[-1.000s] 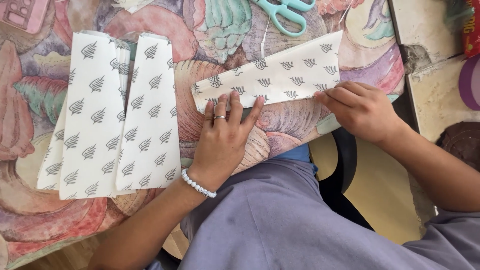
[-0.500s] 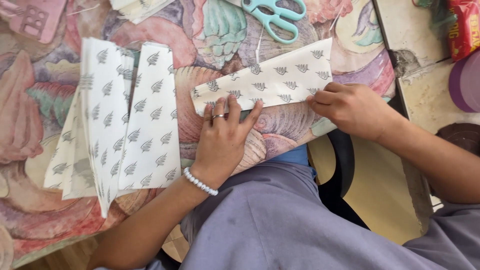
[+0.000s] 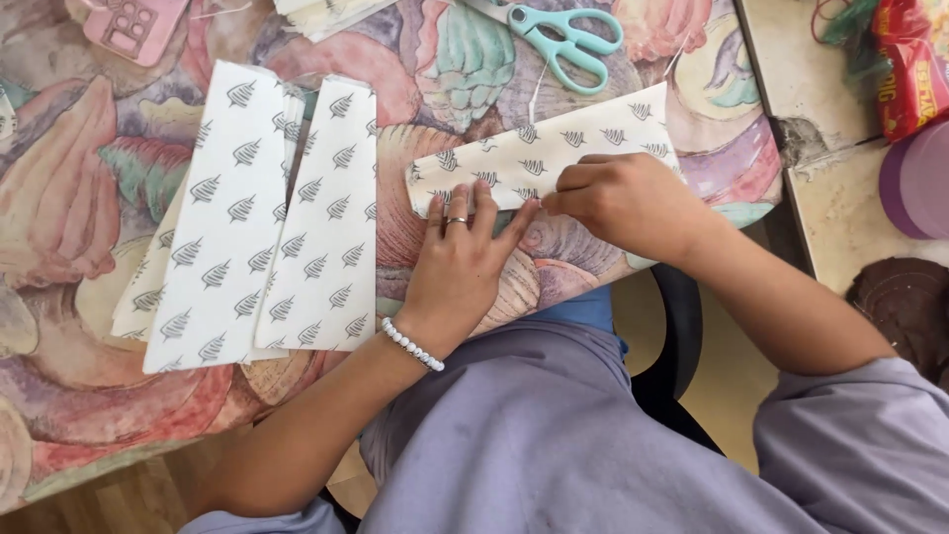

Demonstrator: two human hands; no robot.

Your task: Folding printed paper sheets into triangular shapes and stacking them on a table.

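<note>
A counter (image 3: 119, 198) covered with a cloth painted in large pink, green and brown shells fills most of the frame from the upper left down to the lower left. On it, left of centre, lies a stack of folded paper pieces (image 3: 257, 218), white with small dark leaf marks, fanned slightly so that their long edges overlap. Right of them, in the upper middle, a folded paper strip (image 3: 534, 148) of the same pattern lies slanted, its right end higher than its left.

The left hand (image 3: 465, 252) lies flat and spread on the strip's lower left edge, fingers pressing down, a ring on one finger and a white bead bracelet (image 3: 412, 344) at the wrist. The right hand (image 3: 623, 203), just right of it, is curled narrow, its fingertips pinching the strip's lower edge near the middle.

At the top centre, pale teal scissors (image 3: 563, 40) lie closed on the cloth, apart from the strip. A pink plastic item (image 3: 133, 25) sits in the top left corner.
</note>
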